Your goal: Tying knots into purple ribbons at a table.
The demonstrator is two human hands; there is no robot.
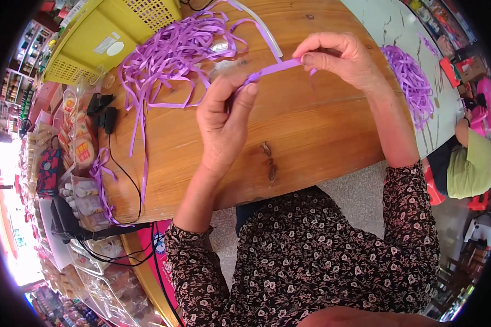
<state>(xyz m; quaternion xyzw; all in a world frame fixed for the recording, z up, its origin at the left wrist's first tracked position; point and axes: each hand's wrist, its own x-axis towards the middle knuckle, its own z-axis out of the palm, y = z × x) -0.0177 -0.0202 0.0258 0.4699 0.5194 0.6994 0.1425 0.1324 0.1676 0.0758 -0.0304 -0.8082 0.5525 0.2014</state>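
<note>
**Left hand [223, 115] and right hand [341, 60] stretching a purple strip [281, 67] above a wooden table [322, 122]**

The left hand is closing its grip on the left end of the strip, with the thumb lying on top and the fingers curling in beneath. The right hand is pinching the other end between thumb and fingertips. Between them the strip is running nearly straight, rising slightly toward the right, above the far half of the table.

Just beyond the strip, a pale band [263, 31] with a purple edge is reaching down from the top, its near end stopping close to the strip's middle. A large loose heap of purple strips [174, 46] is spreading beyond the left hand, with several lengths trailing toward the near edge. A yellow-green basket [101, 35] is standing behind that heap. Along the table's left side, a small purple tangle [99, 170] is lying near a thin black cable [130, 188], and some black objects [105, 111] are resting farther back.

To the right, a second purple heap [412, 87] is sitting on a white marbled surface [443, 111]. Past that, another person in a yellow-green garment [469, 169] is showing partly at the right.
</note>
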